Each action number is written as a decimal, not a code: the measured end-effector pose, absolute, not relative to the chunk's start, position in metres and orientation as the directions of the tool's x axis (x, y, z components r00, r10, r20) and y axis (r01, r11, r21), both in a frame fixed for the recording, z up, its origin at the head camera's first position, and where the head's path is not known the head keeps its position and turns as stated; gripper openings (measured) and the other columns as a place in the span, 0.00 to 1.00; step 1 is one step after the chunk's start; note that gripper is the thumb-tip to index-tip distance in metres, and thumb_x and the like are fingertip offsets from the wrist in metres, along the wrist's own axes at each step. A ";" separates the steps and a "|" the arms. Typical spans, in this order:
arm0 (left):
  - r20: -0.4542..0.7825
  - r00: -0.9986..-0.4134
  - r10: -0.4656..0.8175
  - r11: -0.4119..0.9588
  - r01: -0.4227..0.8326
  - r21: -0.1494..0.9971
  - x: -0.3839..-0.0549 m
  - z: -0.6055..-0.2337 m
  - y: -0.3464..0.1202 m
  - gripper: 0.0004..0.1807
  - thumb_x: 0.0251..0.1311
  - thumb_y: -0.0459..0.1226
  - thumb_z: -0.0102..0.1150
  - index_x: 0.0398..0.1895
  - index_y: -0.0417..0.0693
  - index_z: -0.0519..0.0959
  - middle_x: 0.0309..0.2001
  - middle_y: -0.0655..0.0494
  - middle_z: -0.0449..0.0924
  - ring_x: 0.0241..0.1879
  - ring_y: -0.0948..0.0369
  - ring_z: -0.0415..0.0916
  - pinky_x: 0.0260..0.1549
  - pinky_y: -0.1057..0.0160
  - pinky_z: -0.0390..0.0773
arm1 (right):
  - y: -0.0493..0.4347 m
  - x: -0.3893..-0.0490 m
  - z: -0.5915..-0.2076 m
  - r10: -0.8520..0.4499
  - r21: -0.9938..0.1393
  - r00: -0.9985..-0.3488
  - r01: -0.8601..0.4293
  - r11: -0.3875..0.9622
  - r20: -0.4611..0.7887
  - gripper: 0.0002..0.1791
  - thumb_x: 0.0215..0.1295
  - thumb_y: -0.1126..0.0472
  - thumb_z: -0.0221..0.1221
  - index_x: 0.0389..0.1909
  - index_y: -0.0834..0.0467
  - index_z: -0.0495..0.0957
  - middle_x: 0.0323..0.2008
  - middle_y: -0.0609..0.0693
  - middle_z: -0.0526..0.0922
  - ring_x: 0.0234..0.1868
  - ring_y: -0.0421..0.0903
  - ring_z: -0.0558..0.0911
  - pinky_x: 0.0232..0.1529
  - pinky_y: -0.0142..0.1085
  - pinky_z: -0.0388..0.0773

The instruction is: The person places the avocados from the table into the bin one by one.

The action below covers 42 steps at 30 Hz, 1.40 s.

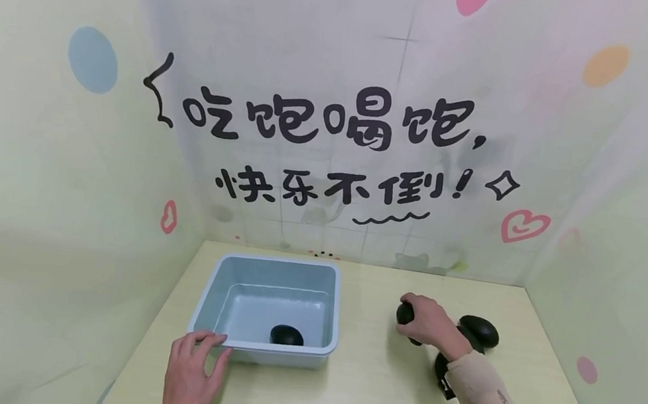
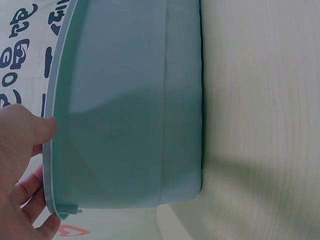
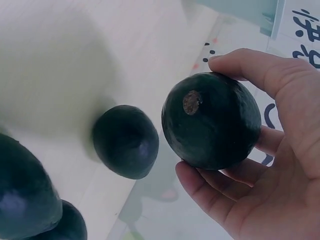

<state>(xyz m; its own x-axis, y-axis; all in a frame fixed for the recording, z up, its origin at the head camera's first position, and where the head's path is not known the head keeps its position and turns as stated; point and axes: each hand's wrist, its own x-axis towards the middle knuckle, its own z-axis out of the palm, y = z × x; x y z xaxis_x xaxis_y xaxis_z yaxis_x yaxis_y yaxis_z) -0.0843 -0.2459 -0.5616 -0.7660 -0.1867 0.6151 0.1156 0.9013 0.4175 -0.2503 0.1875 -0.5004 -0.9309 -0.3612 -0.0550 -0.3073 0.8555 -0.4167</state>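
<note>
My right hand [image 1: 430, 321] grips a dark green avocado [image 3: 212, 122] with a brown stem scar, thumb on one side and fingers curled under the other. Another avocado [image 3: 127, 142] lies on the table close beside it. Several more sit at the right, such as a large avocado [image 1: 478, 331] near my right forearm. My left hand [image 1: 193, 370] holds the rim of a light blue plastic bin [image 1: 258, 356] at its near left corner, with the thumb outside at the edge. One avocado [image 1: 287, 336] lies inside the bin, near its front wall.
The pale wood table [image 1: 355, 399] stands against a printed fabric backdrop [image 1: 341, 51], with cloth walls on both sides. A black item [image 1: 445, 384] shows beside my right wrist, partly hidden by the sleeve.
</note>
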 end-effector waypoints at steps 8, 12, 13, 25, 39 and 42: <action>0.602 -0.772 -0.204 0.894 0.104 0.436 -0.084 -0.563 -0.247 0.13 0.54 0.35 0.79 0.42 0.45 0.88 0.46 0.45 0.80 0.51 0.43 0.73 0.50 0.46 0.72 | 0.177 -0.251 -0.487 -0.398 -0.425 -0.916 -0.340 0.839 -0.051 0.33 0.58 0.58 0.72 0.63 0.65 0.78 0.50 0.59 0.86 0.43 0.52 0.82 0.46 0.49 0.82; 0.608 -0.770 -0.195 0.895 0.113 0.431 -0.085 -0.561 -0.247 0.13 0.54 0.34 0.79 0.43 0.45 0.88 0.46 0.45 0.80 0.51 0.43 0.73 0.49 0.45 0.73 | 0.174 -0.249 -0.482 -0.422 -0.410 -0.905 -0.368 0.835 -0.047 0.32 0.57 0.58 0.72 0.62 0.65 0.78 0.47 0.57 0.86 0.41 0.50 0.81 0.43 0.47 0.81; 0.610 -0.769 -0.193 0.896 0.115 0.429 -0.085 -0.561 -0.247 0.13 0.54 0.34 0.79 0.43 0.46 0.88 0.46 0.46 0.80 0.51 0.44 0.73 0.49 0.45 0.73 | 0.174 -0.249 -0.481 -0.426 -0.411 -0.903 -0.371 0.833 -0.048 0.32 0.57 0.58 0.72 0.63 0.65 0.78 0.47 0.57 0.86 0.41 0.49 0.81 0.43 0.46 0.81; 0.620 -0.765 -0.175 0.897 0.135 0.420 -0.086 -0.561 -0.246 0.14 0.54 0.34 0.79 0.43 0.46 0.88 0.46 0.45 0.80 0.51 0.44 0.74 0.48 0.45 0.74 | 0.165 -0.253 -0.464 -0.448 -0.412 -0.894 -0.401 0.818 -0.020 0.33 0.56 0.57 0.72 0.62 0.65 0.78 0.48 0.57 0.86 0.42 0.50 0.82 0.44 0.46 0.81; 0.595 -0.782 -0.185 0.901 0.107 0.421 -0.084 -0.561 -0.244 0.13 0.54 0.35 0.80 0.43 0.48 0.88 0.47 0.48 0.80 0.51 0.45 0.74 0.48 0.44 0.75 | 0.154 -0.258 -0.442 -0.448 -0.402 -0.894 -0.419 0.814 0.022 0.35 0.58 0.56 0.71 0.65 0.65 0.78 0.57 0.62 0.86 0.49 0.56 0.84 0.51 0.52 0.82; 0.598 -0.779 -0.186 0.900 0.109 0.422 -0.084 -0.561 -0.245 0.13 0.54 0.35 0.80 0.43 0.48 0.88 0.47 0.48 0.80 0.51 0.45 0.74 0.49 0.44 0.74 | 0.150 -0.259 -0.440 -0.455 -0.412 -0.890 -0.428 0.804 0.035 0.35 0.58 0.55 0.72 0.65 0.65 0.78 0.57 0.61 0.86 0.50 0.56 0.84 0.52 0.52 0.82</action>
<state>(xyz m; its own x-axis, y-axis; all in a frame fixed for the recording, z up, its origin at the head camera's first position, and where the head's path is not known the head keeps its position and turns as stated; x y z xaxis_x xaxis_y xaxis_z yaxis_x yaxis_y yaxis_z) -0.0842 -0.2453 -0.5609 -0.7794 -0.1859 0.5983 0.1095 0.8998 0.4223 -0.2591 0.1500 -0.4398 -0.8896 -0.4554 0.0352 -0.4281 0.8044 -0.4120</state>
